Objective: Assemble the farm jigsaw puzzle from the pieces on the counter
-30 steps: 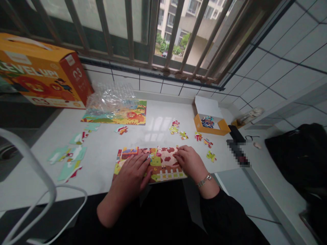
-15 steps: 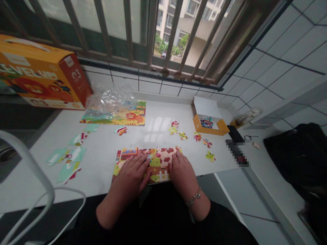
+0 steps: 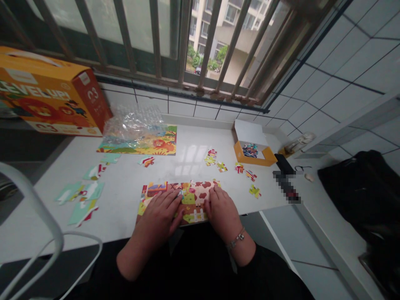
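Observation:
A partly joined cow puzzle point(image 3: 193, 196) lies at the near edge of the white table point(image 3: 131, 183). My left hand point(image 3: 159, 216) rests flat on its left half, fingers stretched out. My right hand point(image 3: 221, 208) lies flat on its right half, fingers together and extended. Both hands press on the puzzle and hold nothing. Loose pieces point(image 3: 218, 163) lie just beyond the puzzle, with more point(image 3: 254, 191) to the right.
A finished lion puzzle point(image 3: 146, 143) sits under crumpled clear wrap point(image 3: 133, 121) at the back left. Beside it stands an orange box point(image 3: 46, 98). Pale pieces point(image 3: 83, 196) lie at the left. A small open orange box point(image 3: 253, 150) holds pieces at the right. A white chair frame point(image 3: 40, 221) stands near left.
My right hand slid left and back from the puzzle's right edge onto its right half and flattened. The left hand stayed in place.

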Demonstrator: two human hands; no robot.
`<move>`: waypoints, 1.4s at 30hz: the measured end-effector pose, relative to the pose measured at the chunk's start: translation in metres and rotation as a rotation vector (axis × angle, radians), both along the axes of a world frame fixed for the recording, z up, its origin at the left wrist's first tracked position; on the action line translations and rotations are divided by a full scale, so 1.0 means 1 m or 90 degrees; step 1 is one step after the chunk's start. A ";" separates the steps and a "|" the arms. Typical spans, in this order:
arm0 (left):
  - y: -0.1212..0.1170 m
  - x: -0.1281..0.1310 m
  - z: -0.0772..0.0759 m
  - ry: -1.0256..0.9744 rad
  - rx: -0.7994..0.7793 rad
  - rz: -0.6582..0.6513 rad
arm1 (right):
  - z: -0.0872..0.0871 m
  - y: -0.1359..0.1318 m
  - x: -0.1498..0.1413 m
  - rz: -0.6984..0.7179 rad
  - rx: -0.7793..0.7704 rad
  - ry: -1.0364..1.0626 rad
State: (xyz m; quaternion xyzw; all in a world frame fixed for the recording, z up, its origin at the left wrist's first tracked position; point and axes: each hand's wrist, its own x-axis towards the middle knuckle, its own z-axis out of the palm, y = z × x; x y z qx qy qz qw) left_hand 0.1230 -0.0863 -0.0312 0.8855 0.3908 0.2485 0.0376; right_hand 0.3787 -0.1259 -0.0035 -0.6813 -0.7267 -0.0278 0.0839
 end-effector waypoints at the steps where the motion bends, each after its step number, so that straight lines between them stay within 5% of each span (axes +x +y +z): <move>1: 0.000 0.000 0.000 0.005 0.000 0.000 | 0.002 0.000 0.002 0.004 -0.013 0.014; 12: 0.000 0.000 0.005 0.027 -0.001 -0.007 | 0.007 0.000 0.060 0.112 0.008 0.171; 20: -0.001 -0.001 0.001 0.011 -0.001 0.000 | 0.004 0.010 0.130 -0.081 0.061 0.091; 32: 0.000 -0.001 0.002 0.026 0.004 0.001 | -0.005 0.095 0.092 -0.132 0.076 0.145; 42: 0.000 0.000 0.002 0.020 0.022 0.004 | -0.014 0.094 0.104 -0.126 0.101 0.268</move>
